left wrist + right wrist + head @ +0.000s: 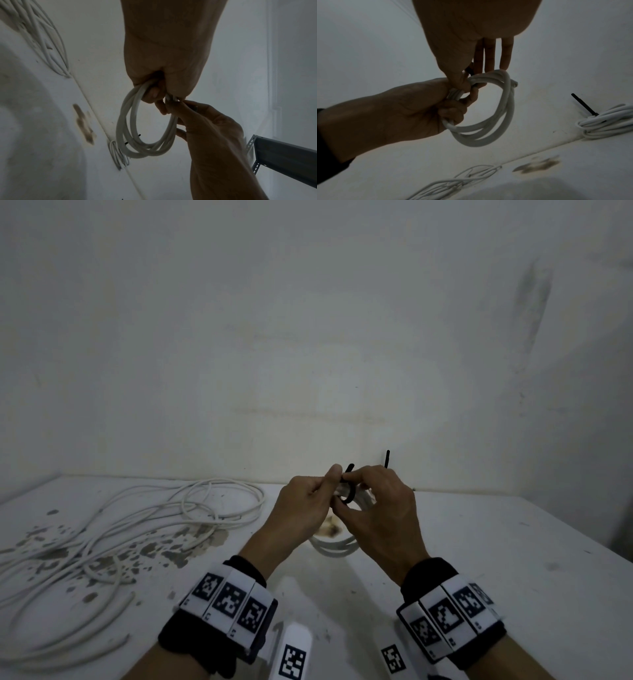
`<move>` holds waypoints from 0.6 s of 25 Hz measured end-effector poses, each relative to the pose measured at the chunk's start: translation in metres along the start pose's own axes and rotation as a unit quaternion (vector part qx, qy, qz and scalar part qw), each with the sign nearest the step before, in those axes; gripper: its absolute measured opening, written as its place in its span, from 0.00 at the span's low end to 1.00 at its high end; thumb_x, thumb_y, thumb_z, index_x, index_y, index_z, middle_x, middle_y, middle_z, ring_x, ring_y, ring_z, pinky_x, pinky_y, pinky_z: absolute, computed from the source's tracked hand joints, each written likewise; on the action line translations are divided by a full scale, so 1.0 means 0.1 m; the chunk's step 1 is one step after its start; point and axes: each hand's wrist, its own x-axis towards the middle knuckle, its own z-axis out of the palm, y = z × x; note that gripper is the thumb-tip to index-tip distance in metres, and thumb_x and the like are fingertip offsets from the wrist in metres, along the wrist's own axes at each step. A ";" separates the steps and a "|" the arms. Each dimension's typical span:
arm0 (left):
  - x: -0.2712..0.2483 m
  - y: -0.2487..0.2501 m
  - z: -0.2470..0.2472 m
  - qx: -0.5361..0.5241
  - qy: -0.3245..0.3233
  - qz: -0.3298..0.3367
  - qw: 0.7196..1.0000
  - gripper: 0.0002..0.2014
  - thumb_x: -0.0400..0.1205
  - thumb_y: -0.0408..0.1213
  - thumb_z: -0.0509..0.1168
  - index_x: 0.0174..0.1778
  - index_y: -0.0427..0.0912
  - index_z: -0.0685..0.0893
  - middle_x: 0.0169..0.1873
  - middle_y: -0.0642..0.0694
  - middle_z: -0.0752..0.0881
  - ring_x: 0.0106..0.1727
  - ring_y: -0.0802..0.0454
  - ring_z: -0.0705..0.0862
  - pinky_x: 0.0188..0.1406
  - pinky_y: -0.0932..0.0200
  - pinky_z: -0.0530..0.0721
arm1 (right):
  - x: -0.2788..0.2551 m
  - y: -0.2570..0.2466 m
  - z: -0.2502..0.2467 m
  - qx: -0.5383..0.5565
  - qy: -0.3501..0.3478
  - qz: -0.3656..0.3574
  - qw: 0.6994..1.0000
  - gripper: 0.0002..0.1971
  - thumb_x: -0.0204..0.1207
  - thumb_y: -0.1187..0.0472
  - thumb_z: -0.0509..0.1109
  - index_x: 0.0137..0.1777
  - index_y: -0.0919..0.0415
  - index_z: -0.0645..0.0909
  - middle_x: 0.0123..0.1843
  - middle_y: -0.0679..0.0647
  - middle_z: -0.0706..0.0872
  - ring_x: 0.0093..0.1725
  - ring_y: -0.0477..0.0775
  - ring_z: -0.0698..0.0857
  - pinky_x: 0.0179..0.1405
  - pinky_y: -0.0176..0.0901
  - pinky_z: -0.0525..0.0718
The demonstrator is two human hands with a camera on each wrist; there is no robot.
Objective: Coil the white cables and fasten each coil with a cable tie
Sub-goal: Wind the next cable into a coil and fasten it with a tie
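while left hand (303,505) grips the coil (488,119), right hand (380,508) pinches — seemingly — a black tie (347,486).

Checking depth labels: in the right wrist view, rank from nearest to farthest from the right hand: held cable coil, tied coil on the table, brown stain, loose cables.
1. Held cable coil: touching the right hand, at its fingertips.
2. Tied coil: on the table at far right, black tie tail sticking up.
3. Brown stain: on the table, lower right.
4. Loose cables: bottom centre.
The stain and the loose cables are close; that order is tentative.
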 end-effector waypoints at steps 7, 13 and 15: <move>0.02 0.00 0.05 0.056 0.044 0.001 0.997 0.33 0.88 0.57 0.47 0.42 0.37 0.90 0.18 0.54 0.76 0.23 0.58 0.76 0.30 0.61 0.74 | 0.04 0.01 0.04 -0.025 0.002 -0.069 0.997 0.14 0.66 0.63 0.85 0.49 0.57 0.87 0.45 0.47 0.90 0.44 0.52 0.85 0.44 0.49 0.85; 0.05 -0.07 0.00 0.114 0.061 0.057 0.990 0.29 0.91 0.44 0.50 0.34 0.27 0.84 0.21 0.44 0.78 0.22 0.55 0.75 0.23 0.66 0.69 | 0.08 -0.03 -0.04 -0.024 -0.075 -0.039 0.996 0.13 0.69 0.57 0.83 0.51 0.54 0.87 0.46 0.44 0.90 0.47 0.48 0.86 0.50 0.54 0.84; 0.05 -0.04 -0.01 0.095 0.068 0.050 0.992 0.28 0.90 0.42 0.51 0.32 0.26 0.82 0.20 0.43 0.77 0.21 0.54 0.74 0.25 0.60 0.69 | 0.16 -0.07 -0.18 0.136 -0.147 0.106 0.974 0.19 0.71 0.58 0.81 0.61 0.51 0.84 0.52 0.43 0.91 0.54 0.43 0.88 0.58 0.44 0.84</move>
